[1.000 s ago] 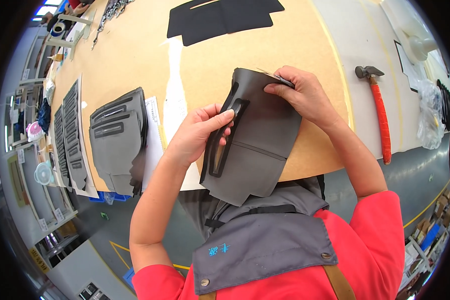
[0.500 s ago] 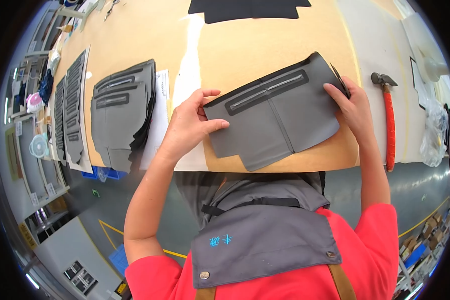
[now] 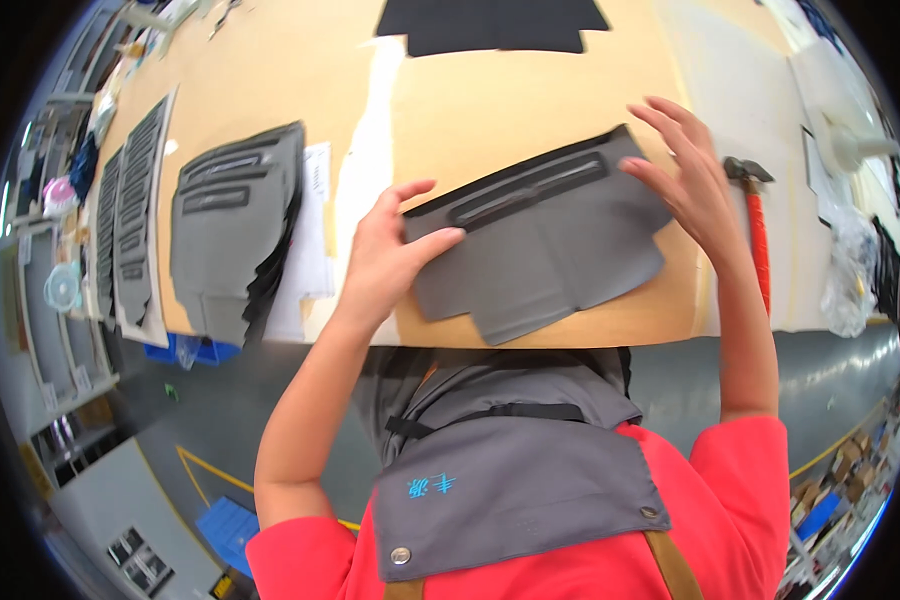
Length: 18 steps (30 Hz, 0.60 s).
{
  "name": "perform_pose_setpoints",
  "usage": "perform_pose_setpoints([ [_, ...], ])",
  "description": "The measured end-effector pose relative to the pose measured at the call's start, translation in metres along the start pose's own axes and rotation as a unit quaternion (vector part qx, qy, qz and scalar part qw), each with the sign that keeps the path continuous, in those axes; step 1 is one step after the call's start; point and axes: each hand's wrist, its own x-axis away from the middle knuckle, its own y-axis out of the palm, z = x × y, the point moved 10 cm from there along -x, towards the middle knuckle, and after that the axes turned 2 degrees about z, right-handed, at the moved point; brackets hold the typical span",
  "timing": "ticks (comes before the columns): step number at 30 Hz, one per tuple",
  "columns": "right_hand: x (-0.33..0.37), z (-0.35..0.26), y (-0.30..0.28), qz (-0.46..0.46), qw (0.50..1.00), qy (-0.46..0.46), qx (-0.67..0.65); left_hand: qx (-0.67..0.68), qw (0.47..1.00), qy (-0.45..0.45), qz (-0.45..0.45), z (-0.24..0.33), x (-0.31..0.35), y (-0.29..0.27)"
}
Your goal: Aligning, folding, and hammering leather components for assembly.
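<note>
"Where's the grey panel?"

"On the bench, between both hands' fingers. The left hand has its thumb over the panel's left part; whether it grips, I can't tell. The right hand is blurred, fingers spread by the upper right corner."

"And around them?"

"A red-handled hammer just right of the right fingers, a grey stack well left of the left fingers, a black piece beyond both."
</note>
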Motion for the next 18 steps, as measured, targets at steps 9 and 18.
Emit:
perform_pose_setpoints([
  [9,0.008,0.045,0.082,-0.214,0.793,0.347,-0.453,0.177,0.983,-0.044,-0.035,-0.010,0.001,-0.011],
  [18,-0.008,0.009,0.068,-0.226,0.955,0.056,-0.183,0.226,0.972,-0.060,-0.016,-0.023,-0.003,-0.022],
])
